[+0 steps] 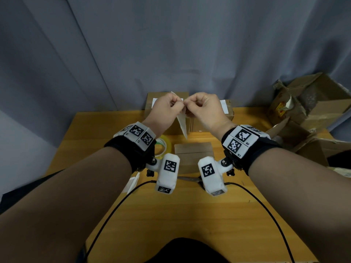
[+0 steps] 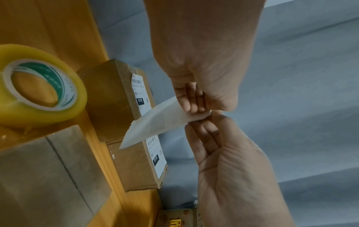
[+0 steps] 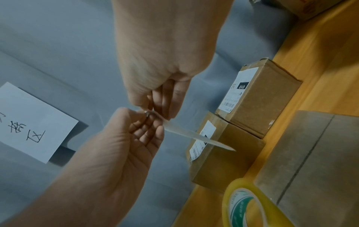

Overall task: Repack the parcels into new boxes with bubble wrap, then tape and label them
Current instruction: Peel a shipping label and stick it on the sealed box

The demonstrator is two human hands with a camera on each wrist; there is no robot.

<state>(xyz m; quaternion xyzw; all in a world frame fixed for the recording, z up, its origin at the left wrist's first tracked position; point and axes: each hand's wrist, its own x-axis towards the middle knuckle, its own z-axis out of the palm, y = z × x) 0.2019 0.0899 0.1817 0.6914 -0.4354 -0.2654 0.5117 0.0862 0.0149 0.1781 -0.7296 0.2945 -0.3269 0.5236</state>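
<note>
- Two hands meet in mid-air over the far edge of the table point(image 1: 133, 215): the left hand point(image 1: 165, 109) and the right hand point(image 1: 204, 109) both have fingers curled, pinching one corner of a label point(image 1: 182, 124).
- From the pinch the label hangs down and toward the person, a thin pale sheet tapering to a point.
- My read: the fingertips are working the corner to split sticker from backing.
- It should handle as light, limp paper that creases easily, with a sticky face once peeled; best held by the edges or a corner.
- Beyond the fingers stand two labelled boxes point(image 2: 124, 99), touching side by side.
- Below the hands lies a taped box point(image 1: 193, 150), unlabelled on top as far as shows, with a tape roll point(image 1: 163, 147) just left of it.
- Torn old cartons point(image 1: 311, 111) lie well off to the right.
</note>
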